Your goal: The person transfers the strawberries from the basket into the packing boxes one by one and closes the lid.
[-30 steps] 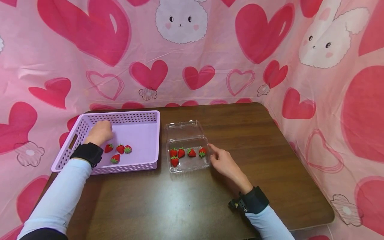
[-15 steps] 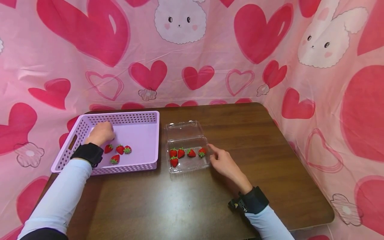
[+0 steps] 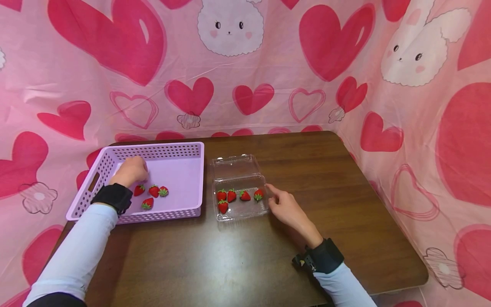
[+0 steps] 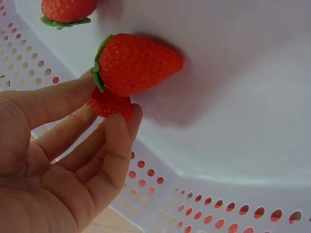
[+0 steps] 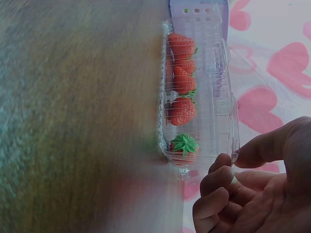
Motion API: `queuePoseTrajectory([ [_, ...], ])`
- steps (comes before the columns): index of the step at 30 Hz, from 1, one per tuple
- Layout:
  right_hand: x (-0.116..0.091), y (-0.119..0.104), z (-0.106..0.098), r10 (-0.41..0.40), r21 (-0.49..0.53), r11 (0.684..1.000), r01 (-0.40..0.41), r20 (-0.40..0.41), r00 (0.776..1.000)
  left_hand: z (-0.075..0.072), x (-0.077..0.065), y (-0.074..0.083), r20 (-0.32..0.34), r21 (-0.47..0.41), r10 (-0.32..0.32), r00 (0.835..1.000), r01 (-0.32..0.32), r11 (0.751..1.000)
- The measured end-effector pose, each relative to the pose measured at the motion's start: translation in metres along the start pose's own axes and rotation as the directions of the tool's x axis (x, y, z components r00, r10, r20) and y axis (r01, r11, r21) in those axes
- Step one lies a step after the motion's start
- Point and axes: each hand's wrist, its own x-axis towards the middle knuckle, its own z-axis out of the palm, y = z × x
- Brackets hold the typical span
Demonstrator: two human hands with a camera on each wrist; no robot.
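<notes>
My left hand [image 3: 131, 170] reaches into the lilac basket [image 3: 201, 179]. In the left wrist view, its thumb and fingers pinch a small strawberry [image 4: 111, 104], which the hand hides in the head view. A larger strawberry [image 4: 138, 63] lies on the basket floor and partly covers the thumb tip. Several more strawberries, one with its leaves up [image 3: 163, 191], lie nearby. With thumb and fingers, my right hand [image 3: 287, 209] pinches the rim of a clear plastic clamshell box [image 5: 228, 121]. Its lid [image 3: 235, 166] is folded back, and several strawberries, including one by the right wall [image 3: 258, 195], lie inside.
Both containers stand side by side on a dark wooden table [image 3: 215, 264]. The basket's perforated walls rise around the left hand. A pink curtain [image 3: 284, 98] printed with hearts and rabbits hangs behind and to the right of the table.
My left hand has shifted slightly to the right inside the basket. The right hand stays at the clamshell box's rim, and the visible strawberries lie as before.
</notes>
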Motion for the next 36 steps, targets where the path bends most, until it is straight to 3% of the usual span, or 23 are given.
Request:
queuePoseTrajectory([
  [7,0.000,0.000,0.000,-0.003,0.002,1.000,0.003,-0.001,1.000,-0.001,-0.001,0.007,-0.041,-0.007,0.053,0.998,-0.053,0.999],
  [15,0.001,0.001,0.000,-0.021,-0.003,1.000,0.021,-0.007,1.000,-0.009,-0.002,0.030,-0.108,0.022,0.149,0.983,-0.147,0.989],
  [36,-0.001,-0.001,0.000,-0.012,0.001,1.000,0.012,0.002,1.000,-0.013,-0.012,0.075,-0.070,-0.004,0.169,0.983,-0.170,0.985],
])
